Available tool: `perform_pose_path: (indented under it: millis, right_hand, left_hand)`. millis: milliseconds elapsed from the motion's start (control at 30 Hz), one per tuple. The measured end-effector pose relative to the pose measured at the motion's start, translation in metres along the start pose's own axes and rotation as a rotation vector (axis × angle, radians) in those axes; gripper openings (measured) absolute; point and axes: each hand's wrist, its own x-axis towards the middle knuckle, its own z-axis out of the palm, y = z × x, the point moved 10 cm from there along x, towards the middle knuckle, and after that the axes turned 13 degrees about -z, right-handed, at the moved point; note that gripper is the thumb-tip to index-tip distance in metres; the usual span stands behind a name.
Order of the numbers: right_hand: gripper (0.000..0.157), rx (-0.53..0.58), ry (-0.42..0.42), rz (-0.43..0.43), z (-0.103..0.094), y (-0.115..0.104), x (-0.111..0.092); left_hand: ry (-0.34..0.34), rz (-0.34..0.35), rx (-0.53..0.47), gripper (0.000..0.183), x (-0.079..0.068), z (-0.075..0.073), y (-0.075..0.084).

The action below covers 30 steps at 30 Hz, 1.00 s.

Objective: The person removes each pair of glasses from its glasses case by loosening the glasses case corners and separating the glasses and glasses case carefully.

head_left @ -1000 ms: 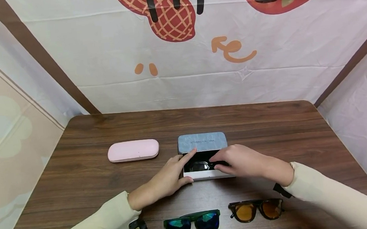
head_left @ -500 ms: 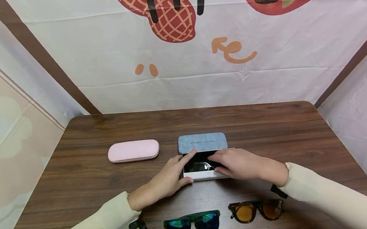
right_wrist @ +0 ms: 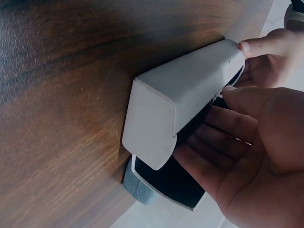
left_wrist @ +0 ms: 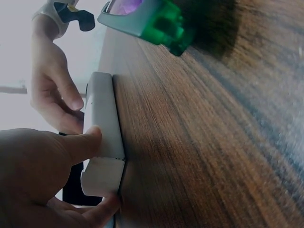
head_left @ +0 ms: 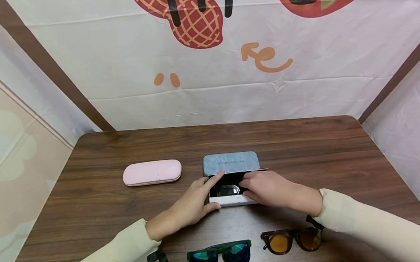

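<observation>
A white glasses case (head_left: 232,200) lies open on the table, its black lining showing. Inside it are clear-lensed glasses (head_left: 228,190), partly covered by my right hand. At the case's left end my left hand (head_left: 186,203) grips it, with the thumb on the front wall and a finger at the end, as the left wrist view shows. My right hand (head_left: 271,188) reaches into the case from the right. In the right wrist view its thumb (right_wrist: 244,99) meets the thin frame of the glasses and the other fingers curl into the lining; the fingertips are hidden.
Right behind the white case sits a blue case (head_left: 231,162). To the left is a closed pink case (head_left: 152,172). Nearer the front lie green-framed sunglasses (head_left: 220,257) and dark-framed sunglasses with amber lenses (head_left: 292,240). The wooden table (head_left: 89,208) ends at a printed curtain.
My right hand has shifted slightly left and deeper into the white case, its fingers drawing closer round the glasses. The left hand and the case have kept their place.
</observation>
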Motion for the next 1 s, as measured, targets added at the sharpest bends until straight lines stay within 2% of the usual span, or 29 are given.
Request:
perform_pose_path:
  millis: [233, 667, 1000]
  right_hand:
    - [0.006, -0.005, 0.005, 0.015, 0.0020, 0.0009, 0.0014]
    - [0.004, -0.015, 0.035, 0.051, -0.0019, 0.0027, 0.0047]
    - [0.005, -0.042, 0.075, 0.064, -0.0019, 0.0018, 0.0074]
  left_hand:
    - [-0.002, -0.002, 0.009, 0.086, 0.0010, 0.0007, -0.0008]
    - [-0.009, -0.017, -0.002, 0.087, 0.0012, 0.0006, -0.0022]
    - [0.000, 0.000, -0.010, 0.086, 0.0006, -0.0001, -0.0007]
